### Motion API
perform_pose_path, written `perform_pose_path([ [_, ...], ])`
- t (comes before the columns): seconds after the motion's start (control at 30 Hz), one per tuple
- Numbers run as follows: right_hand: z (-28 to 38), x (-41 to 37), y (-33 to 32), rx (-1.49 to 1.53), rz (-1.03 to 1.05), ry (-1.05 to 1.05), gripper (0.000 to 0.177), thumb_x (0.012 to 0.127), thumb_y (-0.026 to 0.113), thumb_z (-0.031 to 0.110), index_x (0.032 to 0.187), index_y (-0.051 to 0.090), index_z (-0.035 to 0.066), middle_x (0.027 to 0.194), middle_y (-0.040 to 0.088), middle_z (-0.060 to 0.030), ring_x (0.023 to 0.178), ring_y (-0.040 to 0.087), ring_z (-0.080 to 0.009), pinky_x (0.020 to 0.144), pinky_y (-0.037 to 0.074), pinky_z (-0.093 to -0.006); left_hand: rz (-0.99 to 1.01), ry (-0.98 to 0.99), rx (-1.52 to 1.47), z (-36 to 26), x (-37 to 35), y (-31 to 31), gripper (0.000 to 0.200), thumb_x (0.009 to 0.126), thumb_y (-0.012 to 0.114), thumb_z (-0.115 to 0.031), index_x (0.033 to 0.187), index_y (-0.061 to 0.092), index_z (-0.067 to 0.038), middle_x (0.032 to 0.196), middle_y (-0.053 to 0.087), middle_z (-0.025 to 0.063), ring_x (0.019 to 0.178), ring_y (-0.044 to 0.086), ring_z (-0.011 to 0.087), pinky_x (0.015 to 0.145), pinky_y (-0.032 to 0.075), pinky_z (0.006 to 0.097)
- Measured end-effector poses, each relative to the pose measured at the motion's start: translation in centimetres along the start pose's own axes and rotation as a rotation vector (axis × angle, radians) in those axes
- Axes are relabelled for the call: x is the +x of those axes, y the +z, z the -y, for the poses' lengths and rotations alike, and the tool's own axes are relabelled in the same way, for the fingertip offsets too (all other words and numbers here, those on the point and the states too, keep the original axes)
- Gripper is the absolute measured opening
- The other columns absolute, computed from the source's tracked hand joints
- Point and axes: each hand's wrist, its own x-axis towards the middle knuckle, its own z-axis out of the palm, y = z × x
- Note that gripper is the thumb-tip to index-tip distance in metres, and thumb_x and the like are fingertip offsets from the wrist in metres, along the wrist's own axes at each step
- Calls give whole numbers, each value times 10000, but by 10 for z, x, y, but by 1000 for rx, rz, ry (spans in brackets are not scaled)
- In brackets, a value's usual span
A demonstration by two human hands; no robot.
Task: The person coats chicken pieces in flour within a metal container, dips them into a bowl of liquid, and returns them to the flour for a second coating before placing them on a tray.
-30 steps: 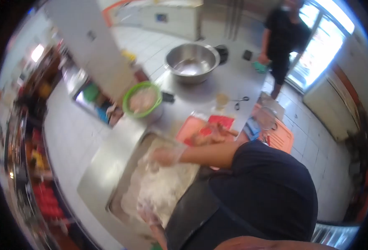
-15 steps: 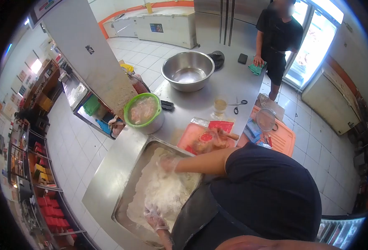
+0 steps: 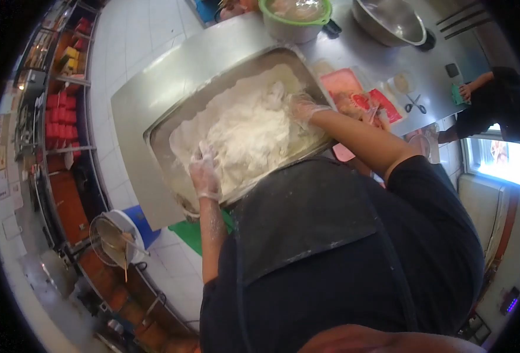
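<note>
A deep metal pan [image 3: 213, 82] set into the steel counter holds a heaped mass of white flour [image 3: 245, 132]. My left hand [image 3: 205, 173], in a clear plastic glove dusted with flour, rests at the left side of the heap with its fingers stretched out against it. At the right end of the pan is my right hand [image 3: 305, 110], also gloved. Its fingers are blurred and partly sunk in the flour, so I cannot make out their shape. Anything lying under the flour is hidden.
Beyond the pan stand a green-rimmed bucket [image 3: 300, 23] of raw meat and a steel bowl [image 3: 383, 26]. A pink board [image 3: 339, 79], red packet [image 3: 387, 106] and scissors [image 3: 416, 105] lie right. Another person's hand [image 3: 465, 92] touches a green cloth. A strainer [image 3: 115, 235] sits lower left.
The head view has turned, so the pan now appears higher and more tilted. Both hands stay in the pan; they are farther apart, at opposite sides of the heap.
</note>
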Motion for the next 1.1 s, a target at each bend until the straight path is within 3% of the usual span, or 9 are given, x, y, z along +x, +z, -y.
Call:
perform_pose_path([
  [0.07,-8,1,13,78,3,-44,179,805,647,161,879,694,4,866,696,-179,848,688,-310,723,526,-433,-1,1,-11,2,3,-3,425,984,584,-234,1315,538,29,1162,654,89,1008,657,180,771,527,287],
  [0.33,43,-24,-132,758,-63,-92,325,920,611,296,1036,679,1,902,681,-189,908,661,-291,804,511,-396,-18,-21,-49,-4,-3,-7,424,991,585,-241,1322,538,19,1174,650,91,1002,652,175,782,519,276],
  [0.47,63,-38,-163,487,-299,-67,420,909,616,390,1034,685,-4,941,684,-226,929,649,-314,810,501,-403,-3,-22,-5,-9,0,0,429,995,576,-253,1325,541,18,1174,651,91,990,644,166,780,510,280],
  [0.57,32,32,-87,374,-233,207,459,880,633,423,1025,689,-9,956,683,-236,927,647,-313,818,496,-400,35,-3,21,-15,-1,8,426,1001,566,-267,1318,549,17,1170,654,89,996,641,165,792,503,284],
  [0.67,31,38,-89,188,52,58,463,853,655,409,1046,683,-11,971,682,-237,931,648,-313,829,496,-396,46,47,15,-19,0,5,423,1009,551,-282,1308,557,17,1169,658,89,1002,639,165,803,497,284],
  [0.83,48,16,-122,205,208,-62,484,808,690,386,1082,673,-13,995,681,-239,939,650,-313,849,496,-390,-4,8,15,-17,-4,-4,436,1017,532,-311,1290,568,27,1149,669,91,995,642,170,793,499,281],
  [0.93,50,8,-133,304,208,-71,505,782,711,371,1103,667,-15,1009,680,-240,943,651,-312,860,496,-386,-17,9,-5,-12,-2,-3,449,1016,535,-331,1271,577,36,1122,677,92,986,645,168,778,502,282],
  [1.03,54,5,-124,707,-53,-130,500,760,726,294,1127,647,-37,1031,681,-225,944,652,-278,866,497,-380,-6,33,-5,-5,2,-3,468,1012,542,-354,1256,585,42,1099,680,95,978,646,166,767,503,284],
  [1.1,66,-11,-151,363,67,-68,497,755,732,271,1136,642,-34,1037,682,-218,959,654,-287,871,498,-379,-4,17,29,-9,3,-2,475,1008,548,-362,1251,589,44,1086,681,95,971,647,165,765,502,283],
])
